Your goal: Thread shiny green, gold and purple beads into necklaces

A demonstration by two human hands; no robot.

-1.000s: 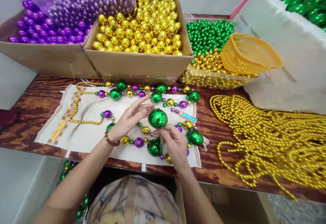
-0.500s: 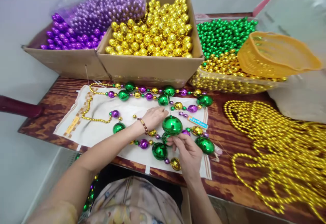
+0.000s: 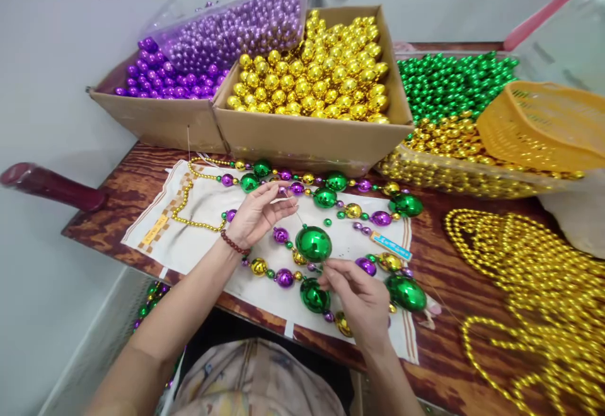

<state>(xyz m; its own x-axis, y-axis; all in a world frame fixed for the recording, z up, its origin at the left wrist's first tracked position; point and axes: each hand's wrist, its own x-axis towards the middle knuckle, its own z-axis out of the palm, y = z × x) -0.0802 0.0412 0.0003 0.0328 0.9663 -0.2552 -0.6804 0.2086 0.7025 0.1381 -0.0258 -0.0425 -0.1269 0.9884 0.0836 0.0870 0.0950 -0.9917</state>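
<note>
The large green ball (image 3: 313, 243) sits just below the centre of the frame, raised a little above the white cloth (image 3: 198, 242) and strung on a thin thread (image 3: 297, 217). It looks like hollow metallised plastic, so probably light, hard and slick. Fingertips would likely slide on its curve, and a hard squeeze might crack it. The surer hold seems to be the thread on either side of it, or a light grip across its two holes. Its skin is mirror-bright emerald with white glints.

The left hand (image 3: 258, 214), up and to the left, pinches the thread's upper end with its other fingers loose. The right hand (image 3: 362, 299), lower right, is pinched narrow just under the ball, apparently on the thread.

A strand (image 3: 326, 196) of green, purple and gold beads loops over the cloth. Behind, at the top of the frame, stand a box of gold balls (image 3: 312, 142) and a box of purple beads (image 3: 161, 120). Gold bead strings (image 3: 534, 277) are heaped on the surface (image 3: 118, 183) at the right.
</note>
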